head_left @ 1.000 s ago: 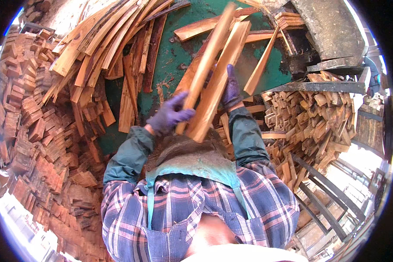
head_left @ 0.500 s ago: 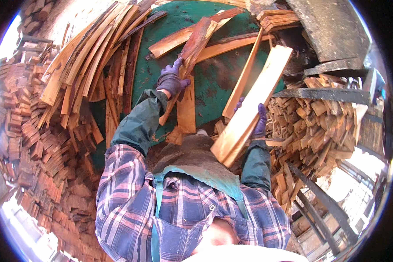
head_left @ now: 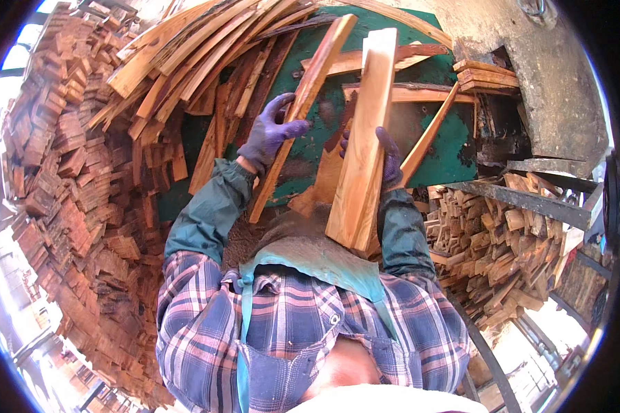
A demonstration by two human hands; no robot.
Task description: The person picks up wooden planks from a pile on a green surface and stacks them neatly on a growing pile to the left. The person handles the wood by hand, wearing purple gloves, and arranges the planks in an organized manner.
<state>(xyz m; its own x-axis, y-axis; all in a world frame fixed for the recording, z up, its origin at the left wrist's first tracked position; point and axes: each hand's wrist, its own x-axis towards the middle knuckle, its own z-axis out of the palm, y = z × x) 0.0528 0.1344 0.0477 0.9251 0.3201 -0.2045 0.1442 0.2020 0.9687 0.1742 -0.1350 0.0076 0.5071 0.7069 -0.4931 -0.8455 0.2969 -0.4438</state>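
My left hand (head_left: 270,133), in a purple glove, grips a long narrow wooden slat (head_left: 303,110) that leans up over the green table (head_left: 455,148). In my right hand (head_left: 388,155), also gloved in purple, is a wider pale wooden board (head_left: 364,144), held nearly upright with its lower end by my apron. Both pieces stand side by side above the table, a hand's width apart.
A heap of long slats (head_left: 193,62) lies across the table's left side. Short stacked wood blocks (head_left: 69,179) fill the left, and more offcuts (head_left: 496,255) pile up on the right under a dark metal bar (head_left: 523,199). Several boards (head_left: 406,93) lie at the table's back.
My right hand has swung the wide board from a rightward tilt to nearly upright, closer to the centre. My left hand has brought the narrow slat nearer to it.
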